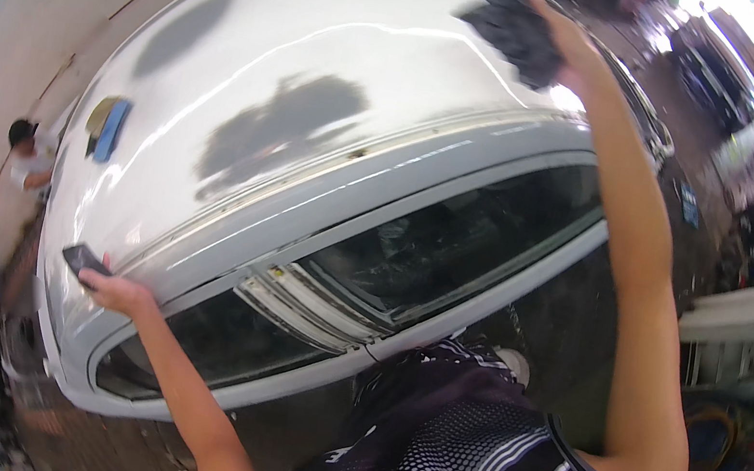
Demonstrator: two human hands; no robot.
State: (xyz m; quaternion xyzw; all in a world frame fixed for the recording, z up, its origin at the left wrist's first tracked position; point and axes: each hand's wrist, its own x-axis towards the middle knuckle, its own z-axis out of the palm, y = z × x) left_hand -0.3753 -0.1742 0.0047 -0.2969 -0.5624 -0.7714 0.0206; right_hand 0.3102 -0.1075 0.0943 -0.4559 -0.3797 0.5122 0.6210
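Observation:
A white car roof (347,46) fills much of the view, with dull grey patches on its glossy surface. At its left end, my left hand (121,294) is closed on a dark, flat rectangular block (84,262); its exact kind is unclear. Far to the right, my right hand (566,45) grips a crumpled black cloth (515,40) at the roof's edge. Its fingers are partly hidden by the cloth. A blue and tan block (107,129) lies on the roof's left part, apart from both hands.
Below the roof edge run the car's dark side windows (455,237), close to my body. Beyond the roof's left end stands another person (29,152) in a dark cap. A dark vehicle (714,67) is at the upper right, and clutter lies along the right side.

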